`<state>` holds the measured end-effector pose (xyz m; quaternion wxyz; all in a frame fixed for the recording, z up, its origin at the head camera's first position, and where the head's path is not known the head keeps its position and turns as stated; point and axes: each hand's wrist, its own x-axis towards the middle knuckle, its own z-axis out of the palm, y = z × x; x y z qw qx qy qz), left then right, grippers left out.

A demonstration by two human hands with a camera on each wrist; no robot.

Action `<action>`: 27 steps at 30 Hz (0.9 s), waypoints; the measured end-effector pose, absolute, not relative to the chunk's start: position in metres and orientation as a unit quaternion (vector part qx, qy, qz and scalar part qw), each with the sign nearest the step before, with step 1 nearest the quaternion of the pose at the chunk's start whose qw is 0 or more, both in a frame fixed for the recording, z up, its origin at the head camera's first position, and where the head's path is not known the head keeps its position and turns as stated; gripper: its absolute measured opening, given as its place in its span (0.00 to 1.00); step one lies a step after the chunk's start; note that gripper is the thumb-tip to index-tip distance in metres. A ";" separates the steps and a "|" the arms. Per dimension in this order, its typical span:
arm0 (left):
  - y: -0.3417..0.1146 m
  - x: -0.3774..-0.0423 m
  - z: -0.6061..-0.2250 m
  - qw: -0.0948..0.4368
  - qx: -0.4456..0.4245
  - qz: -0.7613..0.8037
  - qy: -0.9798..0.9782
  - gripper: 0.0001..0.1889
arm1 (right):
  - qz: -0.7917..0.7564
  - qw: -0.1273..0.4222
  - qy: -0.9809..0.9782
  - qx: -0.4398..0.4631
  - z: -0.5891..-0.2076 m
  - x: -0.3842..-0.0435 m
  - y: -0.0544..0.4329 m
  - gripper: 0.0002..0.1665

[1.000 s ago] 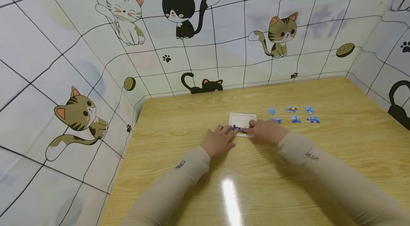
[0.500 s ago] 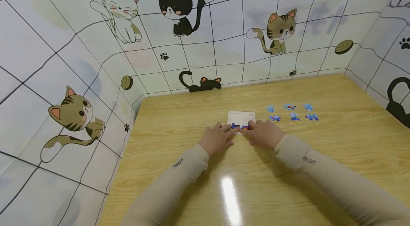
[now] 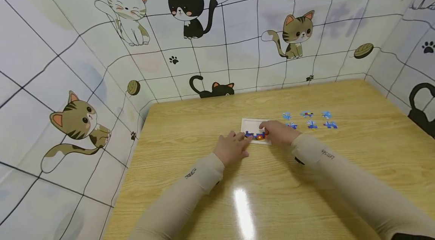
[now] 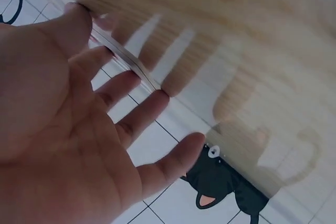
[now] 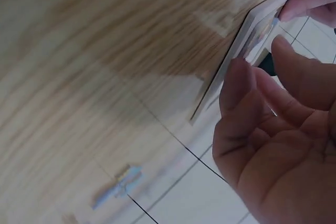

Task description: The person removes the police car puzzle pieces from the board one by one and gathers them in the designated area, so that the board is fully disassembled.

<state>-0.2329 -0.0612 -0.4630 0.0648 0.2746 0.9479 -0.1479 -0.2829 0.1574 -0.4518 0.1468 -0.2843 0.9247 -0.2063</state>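
A small white puzzle tray lies on the table in the head view, with joined puzzle pieces in blue, red and yellow along its near side. My left hand rests at the tray's near left corner, fingers spread. In the left wrist view, its fingertips meet the tray's edge. My right hand reaches over the tray's right side with bent fingers at the rightmost piece. The right wrist view shows a gap between its thumb and index finger; that hand partly hides the tray.
Several loose blue puzzle pieces lie in two rows on the wooden table, right of the tray. One small loose piece appears blurred in the right wrist view. A cat-patterned wall covering borders the table at the back and sides.
My right hand's fingers have drawn back from the tray's near edge to its right side, uncovering the red and yellow piece. The left hand stays nearly still.
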 end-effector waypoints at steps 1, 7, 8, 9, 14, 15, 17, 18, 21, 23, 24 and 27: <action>-0.060 -0.232 -0.463 0.067 0.272 -0.148 0.949 0.31 | -0.223 0.161 0.920 -0.278 -0.452 -0.286 0.157 0.23; -0.055 -0.228 -0.462 0.078 0.264 -0.156 0.948 0.30 | -0.266 0.192 0.915 -0.233 -0.454 -0.292 0.157 0.16; -0.054 -0.227 -0.462 0.080 0.262 -0.160 0.948 0.31 | -0.268 0.191 0.916 -0.227 -0.453 -0.292 0.157 0.13; -0.054 -0.227 -0.462 0.082 0.260 -0.163 0.948 0.31 | -0.269 0.190 0.918 -0.221 -0.453 -0.291 0.156 0.11; -0.054 -0.224 -0.459 0.079 0.253 -0.172 0.949 0.34 | -0.257 0.175 0.926 -0.214 -0.445 -0.289 0.150 0.06; -0.055 -0.224 -0.459 0.077 0.253 -0.170 0.949 0.34 | -0.254 0.171 0.928 -0.214 -0.444 -0.290 0.150 0.06; -0.056 -0.223 -0.457 0.072 0.254 -0.165 0.950 0.34 | -0.253 0.168 0.929 -0.212 -0.444 -0.291 0.149 0.10; -0.056 -0.223 -0.457 0.069 0.254 -0.162 0.951 0.34 | -0.254 0.169 0.929 -0.209 -0.444 -0.292 0.149 0.12; -0.059 -0.224 -0.457 0.068 0.253 -0.155 0.952 0.34 | -0.261 0.179 0.928 -0.198 -0.446 -0.294 0.149 0.17; -0.060 -0.225 -0.458 0.070 0.252 -0.154 0.953 0.34 | -0.268 0.187 0.926 -0.189 -0.447 -0.296 0.149 0.18; -0.060 -0.225 -0.459 0.072 0.252 -0.153 0.953 0.34 | -0.272 0.188 0.925 -0.188 -0.448 -0.296 0.148 0.18; -0.062 -0.227 -0.461 0.076 0.254 -0.151 0.952 0.34 | -0.279 0.194 0.921 -0.192 -0.449 -0.299 0.149 0.15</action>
